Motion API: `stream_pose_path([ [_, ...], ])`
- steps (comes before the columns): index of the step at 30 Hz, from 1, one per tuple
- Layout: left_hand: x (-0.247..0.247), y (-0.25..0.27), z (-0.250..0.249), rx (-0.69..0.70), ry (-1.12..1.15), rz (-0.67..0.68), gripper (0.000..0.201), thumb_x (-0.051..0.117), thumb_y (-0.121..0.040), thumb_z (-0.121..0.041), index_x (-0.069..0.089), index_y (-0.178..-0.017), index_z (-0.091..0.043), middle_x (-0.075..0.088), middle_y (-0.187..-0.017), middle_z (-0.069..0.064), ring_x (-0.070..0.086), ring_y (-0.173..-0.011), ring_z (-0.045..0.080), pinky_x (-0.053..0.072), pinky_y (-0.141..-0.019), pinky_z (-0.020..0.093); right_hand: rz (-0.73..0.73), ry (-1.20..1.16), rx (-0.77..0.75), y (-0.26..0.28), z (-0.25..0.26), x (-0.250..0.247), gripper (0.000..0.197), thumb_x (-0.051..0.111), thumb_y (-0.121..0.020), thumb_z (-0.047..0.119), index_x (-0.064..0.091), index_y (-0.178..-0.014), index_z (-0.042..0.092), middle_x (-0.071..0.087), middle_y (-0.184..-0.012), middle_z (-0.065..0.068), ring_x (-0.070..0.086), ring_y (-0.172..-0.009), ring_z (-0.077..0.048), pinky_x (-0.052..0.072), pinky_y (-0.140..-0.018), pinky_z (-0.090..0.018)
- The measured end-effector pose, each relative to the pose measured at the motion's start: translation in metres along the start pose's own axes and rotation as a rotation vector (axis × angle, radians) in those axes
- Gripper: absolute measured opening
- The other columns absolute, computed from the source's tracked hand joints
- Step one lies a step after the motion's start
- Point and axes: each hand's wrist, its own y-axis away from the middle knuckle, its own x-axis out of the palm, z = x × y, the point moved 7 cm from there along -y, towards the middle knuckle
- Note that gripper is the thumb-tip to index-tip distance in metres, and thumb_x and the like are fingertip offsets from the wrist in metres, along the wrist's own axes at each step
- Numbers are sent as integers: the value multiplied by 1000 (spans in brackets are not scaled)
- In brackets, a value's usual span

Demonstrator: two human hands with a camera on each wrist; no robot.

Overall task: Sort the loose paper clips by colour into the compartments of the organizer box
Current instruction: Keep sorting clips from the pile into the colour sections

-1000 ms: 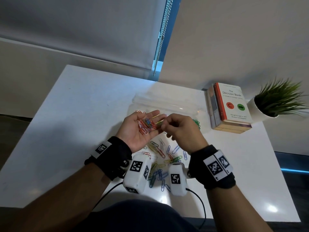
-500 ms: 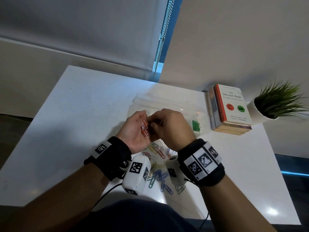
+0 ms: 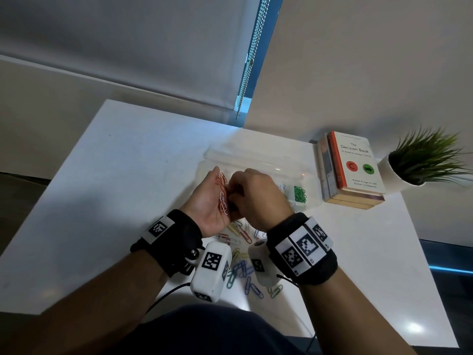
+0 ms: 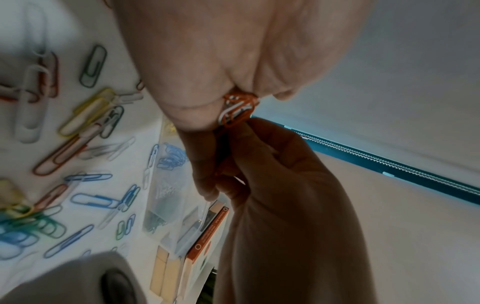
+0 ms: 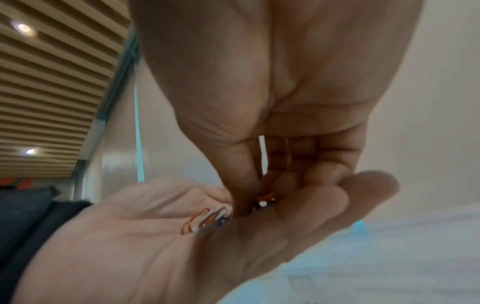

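L hand (image 3: 204, 202) carrying red clips (image 3: 223, 204), R hand (image 3: 256, 196) pinching them

White table (image 3: 128, 162), grey roller blind (image 3: 128, 47)

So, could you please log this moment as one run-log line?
left hand: carrying red and white clips | right hand: pinching that bunch | organizer box: green clips inside | table: mixed clips unsorted

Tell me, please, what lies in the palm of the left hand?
A small bunch of red and white paper clips lies on the left hand. The right hand pinches into it and covers the rest.
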Motion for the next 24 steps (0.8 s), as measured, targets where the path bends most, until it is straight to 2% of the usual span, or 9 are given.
stream_pose_path([
  [3,-3,-1,0,2,2,-5,52,26,-101,-49,46,-70,-12,54,-55,4,59,-50,16,54,-51,27,-22,-137,27,2,-6,-5,12,63,-82,12,58,-76,21,63,-83,-1,58,-81,-19,44,-70,-30],
  [6,-3,-2,3,-8,-35,19,47,29,-102,-38,58,-83,-5,63,-65,9,66,-61,21,58,-61,33,-43,-346,97,6,-17,-11,14,66,-81,9,61,-72,19,71,-76,0,65,-74,-14,51,-69,-26],
  [8,-1,-3,5,-12,-59,32,45,31,-101,-33,62,-90,-2,68,-80,14,69,-71,24,59,-75,39,-63,-499,143,10,-26,-14,12,66,-82,7,62,-72,13,69,-70,-2,63,-64,-13,51,-63,-24],
  [11,0,-4,9,-35,-72,62,52,31,-100,-31,71,-87,-1,70,-90,19,71,-80,31,49,-89,42,-101,-708,189,15,-36,-20,10,63,-84,2,62,-75,6,62,-62,1,59,-56,-10,46,-52,-23],
  [14,1,-6,11,-64,-90,73,52,30,-100,-29,72,-93,2,71,-95,22,71,-88,34,54,-84,39,-139,-857,212,20,-45,-24,4,58,-87,-5,59,-83,-4,60,-57,4,53,-48,-6,42,-48,-20],
  [16,3,-7,12,-71,-87,74,47,30,-100,-28,65,-107,3,69,-103,24,70,-90,34,56,-81,36,-178,-899,221,22,-55,-28,3,56,-87,-5,57,-84,-6,61,-67,-11,53,-51,-12,43,-51,-25],
  [19,6,-12,14,-69,-76,65,46,31,-99,-28,61,-110,5,66,-109,27,68,-94,37,57,-78,35,-242,-936,250,27,-75,-35,10,56,-86,-8,56,-83,2,58,-75,-22,53,-51,-14,42,-49,-23],
  [21,9,-16,17,-67,-70,52,46,32,-99,-29,62,-108,6,67,-108,28,69,-94,38,57,-78,36,-276,-966,280,30,-93,-41,15,57,-86,-8,54,-87,7,62,-75,-19,54,-52,-16,43,-49,-23],
  [24,10,-21,22,-59,-34,47,47,33,-99,-31,60,-110,6,67,-106,27,69,-92,38,58,-77,37,-371,-806,346,35,-130,-58,14,60,-86,-5,59,-87,9,67,-74,-11,57,-51,-9,45,-50,-19],
])
